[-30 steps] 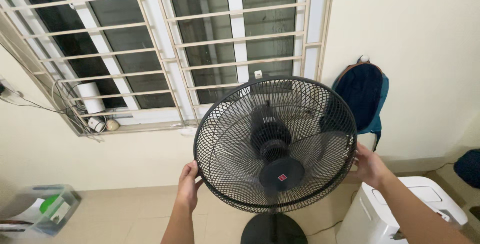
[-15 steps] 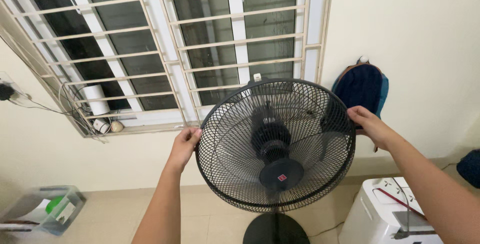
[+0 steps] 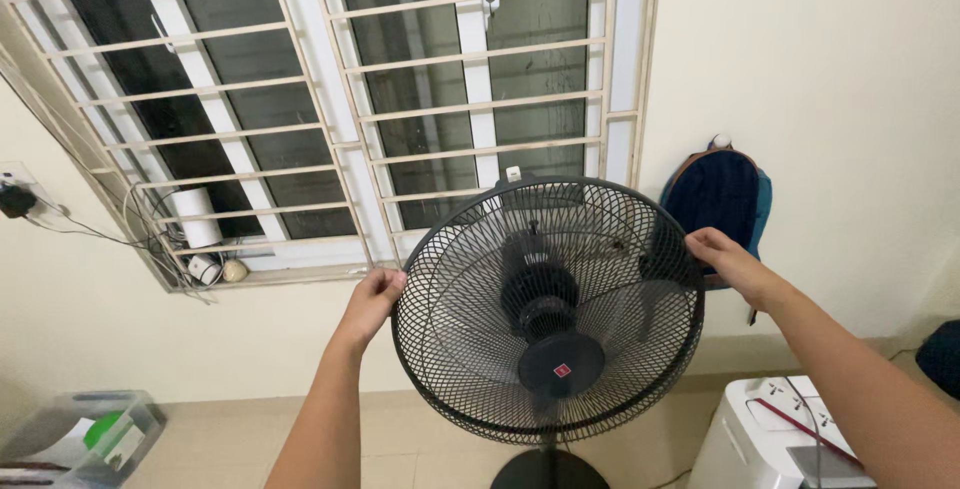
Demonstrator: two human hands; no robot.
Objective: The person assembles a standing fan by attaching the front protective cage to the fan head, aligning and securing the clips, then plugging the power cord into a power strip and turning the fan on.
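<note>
A black standing fan (image 3: 548, 311) faces me, its round wire guard filling the middle of the view, with dark blades and a hub behind the mesh. My left hand (image 3: 372, 301) grips the guard's rim at the upper left. My right hand (image 3: 725, 259) holds the rim at the upper right. The fan's round black base (image 3: 545, 471) shows at the bottom edge.
A barred window (image 3: 340, 99) fills the wall behind. A dark blue backpack (image 3: 722, 197) hangs on the right wall. A white appliance (image 3: 775, 439) stands at the lower right, a clear plastic box (image 3: 75, 439) at the lower left. Cables and a wall socket (image 3: 20, 199) sit at the left.
Both hands slid up the guard's rim from its lower sides to its upper sides. The view has tilted slightly, so the fan sits lower in the frame.
</note>
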